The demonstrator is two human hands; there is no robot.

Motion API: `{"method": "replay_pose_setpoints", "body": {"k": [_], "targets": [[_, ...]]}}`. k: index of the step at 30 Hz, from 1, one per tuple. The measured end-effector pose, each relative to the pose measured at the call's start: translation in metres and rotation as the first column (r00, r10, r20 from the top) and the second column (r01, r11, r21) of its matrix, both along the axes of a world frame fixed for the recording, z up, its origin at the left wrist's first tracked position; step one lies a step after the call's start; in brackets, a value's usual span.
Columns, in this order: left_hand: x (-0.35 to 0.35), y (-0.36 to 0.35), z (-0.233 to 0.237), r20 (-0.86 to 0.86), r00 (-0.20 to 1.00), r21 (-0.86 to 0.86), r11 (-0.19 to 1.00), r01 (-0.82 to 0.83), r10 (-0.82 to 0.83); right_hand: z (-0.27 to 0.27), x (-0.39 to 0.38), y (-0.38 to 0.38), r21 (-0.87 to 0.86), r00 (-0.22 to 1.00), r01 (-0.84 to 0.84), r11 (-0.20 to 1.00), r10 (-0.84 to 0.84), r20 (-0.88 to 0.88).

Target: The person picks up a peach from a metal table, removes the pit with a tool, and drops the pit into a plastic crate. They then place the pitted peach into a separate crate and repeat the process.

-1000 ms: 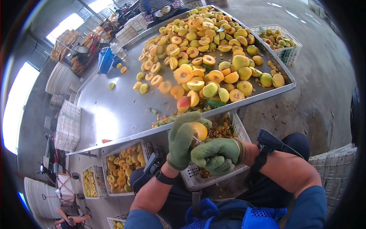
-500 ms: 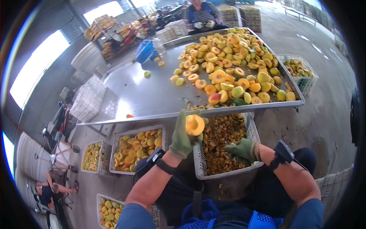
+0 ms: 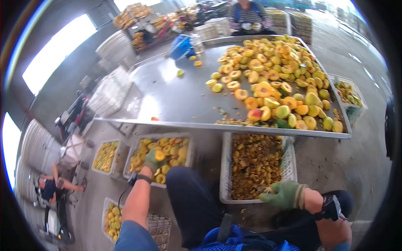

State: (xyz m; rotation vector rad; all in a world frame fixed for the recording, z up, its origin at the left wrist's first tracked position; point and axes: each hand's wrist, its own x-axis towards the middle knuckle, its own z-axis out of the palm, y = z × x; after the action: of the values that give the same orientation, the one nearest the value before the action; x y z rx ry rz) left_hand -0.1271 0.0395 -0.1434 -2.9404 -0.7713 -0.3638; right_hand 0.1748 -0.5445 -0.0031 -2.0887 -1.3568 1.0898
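Observation:
My left hand (image 3: 154, 160), in a green glove, is over the crate of peach halves (image 3: 190, 159), its fingers round a peach half (image 3: 159, 155). At the near right corner of the crate of pits (image 3: 226, 184), my right hand (image 3: 284, 194), also gloved in green, is closed; a small pale tip shows at its fingers, but what it grips is too small to name. Many cut peaches (image 3: 264, 89) are heaped on the metal table (image 3: 167, 100).
A blue basket (image 3: 180, 47) lies on the table. Another person (image 3: 250, 19) is behind it. A second person (image 3: 52, 188) sits at left. More crates of fruit (image 3: 100, 157) stand at left; a white crate (image 3: 351, 106) is right of the table.
My left hand has moved down and left from the table edge to the crate with the peach half. My right hand has moved to the pit crate's near corner. The view has shifted.

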Motion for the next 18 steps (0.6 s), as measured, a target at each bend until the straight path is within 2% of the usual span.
{"method": "replay_pose_setpoints", "body": {"k": [1, 2, 3, 4, 5, 6, 8, 9, 10, 11, 12, 13, 14, 15, 17, 18], "targets": [[0.006, 0.011, -0.013, -0.02, 0.999, 0.114, 0.992, 0.052, -0.05, 0.016, 0.0, 0.003, -0.18, 0.993, -0.007, 0.984, -0.015, -0.121], [0.013, 0.007, -0.007, -0.072, 0.993, 0.075, 0.993, -0.091, 0.096, 0.017, 0.002, 0.002, -0.184, 0.993, -0.04, 0.982, 0.018, -0.116], [0.024, 0.01, -0.007, 0.103, 0.967, -0.266, 0.943, -0.199, 0.233, 0.015, 0.005, 0.002, -0.184, 0.991, -0.084, 0.979, 0.063, -0.114], [0.032, 0.018, -0.012, 0.282, 0.865, -0.559, 0.804, -0.203, 0.415, 0.023, 0.005, 0.009, -0.183, 0.986, -0.139, 0.973, 0.119, -0.115], [0.037, 0.037, -0.022, 0.363, 0.843, -0.463, 0.862, -0.205, 0.396, 0.037, 0.01, 0.014, -0.31, 0.986, -0.116, 0.944, 0.071, -0.152], [0.042, 0.066, -0.037, 0.445, 0.819, -0.358, 0.91, -0.207, 0.361, 0.041, 0.013, 0.016, -0.314, 0.988, -0.123, 0.941, 0.086, -0.129], [0.104, 0.014, 0.025, 0.631, 0.581, -0.554, 0.823, -0.127, 0.514, 0.045, 0.021, 0.02, -0.316, 0.99, -0.133, 0.939, 0.113, -0.082], [0.136, -0.016, 0.061, 0.699, 0.545, -0.525, 0.85, -0.047, 0.462, 0.046, 0.027, 0.02, -0.229, 0.981, -0.194, 0.954, 0.196, -0.016], [0.164, -0.049, 0.094, 0.745, 0.577, -0.427, 0.904, 0.028, 0.335, 0.046, 0.033, 0.02, -0.144, 0.962, -0.254, 0.956, 0.265, 0.067], [0.192, -0.076, 0.116, 0.705, 0.709, -0.155, 0.982, 0.111, 0.031, 0.024, 0.035, 0.013, -0.011, 0.946, -0.274, 0.962, 0.272, 0.177], [0.219, -0.102, 0.138, 0.595, 0.757, 0.122, 0.961, 0.249, -0.271, 0.007, 0.039, 0.012, 0.115, 0.921, -0.307, 0.945, 0.264, 0.286], [0.255, -0.139, 0.155, 0.591, 0.7, 0.006, 0.87, 0.493, -0.401, 0.001, 0.045, 0.019, 0.133, 0.978, -0.109, 0.985, 0.083, 0.191], [0.284, -0.194, 0.175, 0.426, 0.884, -0.418, 0.825, 0.38, -0.191, -0.002, 0.05, 0.029, 0.131, 0.99, 0.093, 0.987, -0.106, 0.097], [0.312, -0.208, 0.155, 0.294, 0.889, -0.337, 0.832, 0.441, -0.352, -0.002, 0.057, 0.037, 0.115, 0.956, 0.291, 0.95, -0.293, 0.007], [0.369, -0.238, 0.133, 0.134, 0.799, -0.137, 0.788, 0.601, -0.586, 0.001, 0.077, 0.049, 0.166, 0.89, 0.452, 0.876, -0.454, -0.028], [0.384, -0.248, 0.127, 0.043, 0.791, -0.152, 0.779, 0.608, -0.61, 0.002, 0.085, 0.052, 0.19, 0.844, 0.533, 0.824, -0.534, -0.053]]}}
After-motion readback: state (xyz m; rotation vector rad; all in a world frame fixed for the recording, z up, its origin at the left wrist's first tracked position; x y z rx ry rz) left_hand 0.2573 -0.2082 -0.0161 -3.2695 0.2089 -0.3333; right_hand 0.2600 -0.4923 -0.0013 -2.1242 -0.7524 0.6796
